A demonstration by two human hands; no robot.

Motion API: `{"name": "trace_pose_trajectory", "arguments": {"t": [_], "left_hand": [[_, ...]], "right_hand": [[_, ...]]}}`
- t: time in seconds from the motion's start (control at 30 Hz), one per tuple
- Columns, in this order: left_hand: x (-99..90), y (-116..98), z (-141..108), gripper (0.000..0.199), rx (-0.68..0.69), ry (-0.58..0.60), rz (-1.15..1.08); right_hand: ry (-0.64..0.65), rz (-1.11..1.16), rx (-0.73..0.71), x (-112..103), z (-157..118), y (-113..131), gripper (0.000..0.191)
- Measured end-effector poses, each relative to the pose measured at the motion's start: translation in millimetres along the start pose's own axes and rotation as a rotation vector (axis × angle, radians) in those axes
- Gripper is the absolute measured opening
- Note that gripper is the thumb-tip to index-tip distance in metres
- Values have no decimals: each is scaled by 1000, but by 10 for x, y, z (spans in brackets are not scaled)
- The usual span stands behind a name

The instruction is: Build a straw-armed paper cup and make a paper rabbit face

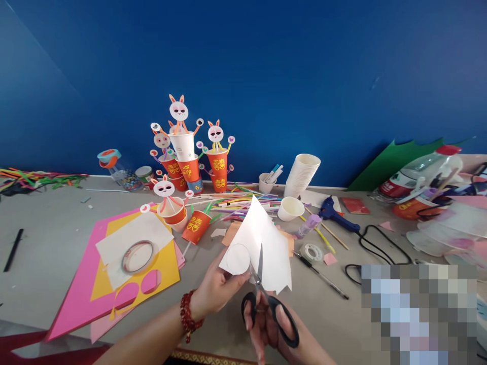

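My left hand (215,291), with a red bead bracelet on the wrist, pinches a white sheet of paper (262,243) that has a circle drawn on its lower left part. My right hand (272,329) grips black-handled scissors (266,299); their blades stand upright in the paper beside the circle. Both hands are near the table's front edge, in the middle.
Pink and yellow sheets (95,284) with a tape roll (137,256) lie at the left. Bunny figures on red and white cups (188,152) stand at the back, beside a white cup stack (302,175), colourful straws (236,203), a blue glue gun (335,213) and its black cord (376,246).
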State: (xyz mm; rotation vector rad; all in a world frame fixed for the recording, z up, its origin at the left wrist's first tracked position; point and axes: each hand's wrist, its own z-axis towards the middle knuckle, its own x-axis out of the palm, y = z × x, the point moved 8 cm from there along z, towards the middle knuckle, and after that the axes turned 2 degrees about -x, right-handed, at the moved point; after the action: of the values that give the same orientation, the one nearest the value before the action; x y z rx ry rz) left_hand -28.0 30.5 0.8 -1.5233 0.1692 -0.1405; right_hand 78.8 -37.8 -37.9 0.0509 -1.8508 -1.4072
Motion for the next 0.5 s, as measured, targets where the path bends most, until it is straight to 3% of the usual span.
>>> {"name": "trace_pose_trajectory", "arguments": {"t": [0.33, 0.5], "left_hand": [[-7, 332, -66, 48, -15, 22, -168], [-10, 308, -74, 52, -18, -15, -278]], "right_hand": [[23, -133, 82, -115, -66, 63, 51], [-6, -181, 78, -132, -7, 5, 54]]}}
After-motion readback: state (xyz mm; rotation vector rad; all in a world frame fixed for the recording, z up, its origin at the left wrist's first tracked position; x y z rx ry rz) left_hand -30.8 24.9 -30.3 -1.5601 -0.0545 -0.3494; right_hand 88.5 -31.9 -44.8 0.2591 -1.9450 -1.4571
